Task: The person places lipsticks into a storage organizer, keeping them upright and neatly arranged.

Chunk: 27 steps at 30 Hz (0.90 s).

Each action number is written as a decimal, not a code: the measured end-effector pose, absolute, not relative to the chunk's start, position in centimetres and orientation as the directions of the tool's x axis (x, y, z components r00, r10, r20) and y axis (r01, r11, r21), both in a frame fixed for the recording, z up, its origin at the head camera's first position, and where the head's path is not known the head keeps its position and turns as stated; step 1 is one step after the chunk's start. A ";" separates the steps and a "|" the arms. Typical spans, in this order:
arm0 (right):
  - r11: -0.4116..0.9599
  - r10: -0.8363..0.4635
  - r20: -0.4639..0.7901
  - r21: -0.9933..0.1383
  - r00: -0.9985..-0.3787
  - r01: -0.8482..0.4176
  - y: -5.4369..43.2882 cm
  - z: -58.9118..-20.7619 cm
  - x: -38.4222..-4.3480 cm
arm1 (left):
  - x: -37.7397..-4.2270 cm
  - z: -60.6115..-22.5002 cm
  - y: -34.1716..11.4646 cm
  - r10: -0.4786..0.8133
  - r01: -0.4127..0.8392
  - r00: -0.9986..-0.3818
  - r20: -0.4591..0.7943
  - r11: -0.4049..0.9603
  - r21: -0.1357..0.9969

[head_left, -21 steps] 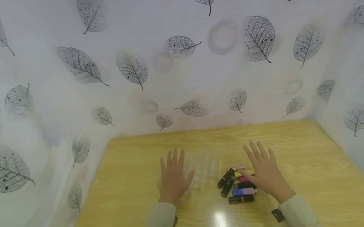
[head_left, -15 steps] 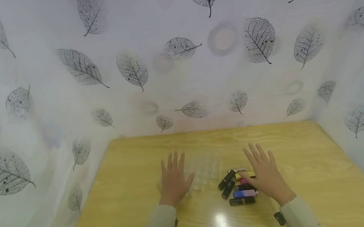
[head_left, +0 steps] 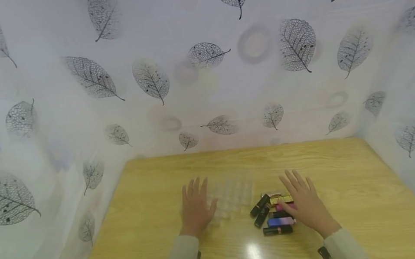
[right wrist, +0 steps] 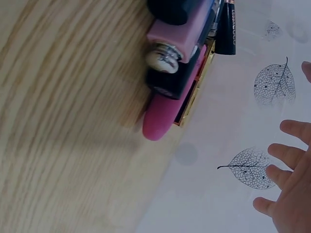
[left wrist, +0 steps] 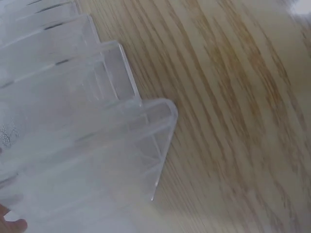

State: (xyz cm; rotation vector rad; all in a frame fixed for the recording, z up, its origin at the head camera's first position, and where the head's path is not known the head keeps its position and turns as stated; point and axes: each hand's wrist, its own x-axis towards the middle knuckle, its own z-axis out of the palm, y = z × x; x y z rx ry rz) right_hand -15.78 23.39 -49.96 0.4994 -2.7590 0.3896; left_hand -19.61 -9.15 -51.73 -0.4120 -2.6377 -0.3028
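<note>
A clear plastic stepped organizer [head_left: 235, 193] stands on the wooden table near its middle, its tiers large in the left wrist view. Just left of it my left hand [head_left: 196, 209] is held with fingers extended, palm down, gripping nothing. To the right lies a cluster of lipsticks: several black tubes [head_left: 277, 230], a blue-and-pink one [head_left: 280, 222], a gold one [head_left: 281, 199] and a bright pink one [right wrist: 163, 114]. My right hand [head_left: 307, 204] spreads its fingers at the cluster's right side, thumb overlapping the tubes in the head view. It holds nothing.
The light wooden table [head_left: 152, 189] is enclosed at the back and sides by white sheeting [head_left: 202, 90] printed with dark leaf skeletons. A bright light reflection falls on the table toward the front. Dark wrist-camera mounts show at both sleeves.
Both hands have drawn back slightly toward the front, the left one also a little to the left. Organizer and lipsticks keep their places on the table.
</note>
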 end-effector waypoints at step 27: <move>0.918 -0.269 0.259 -0.223 -0.928 -0.329 25.9 -51.9 -15.8 | -21.0 -53.6 -12.9 0.182 0.305 -0.836 0.517 0.938 0.162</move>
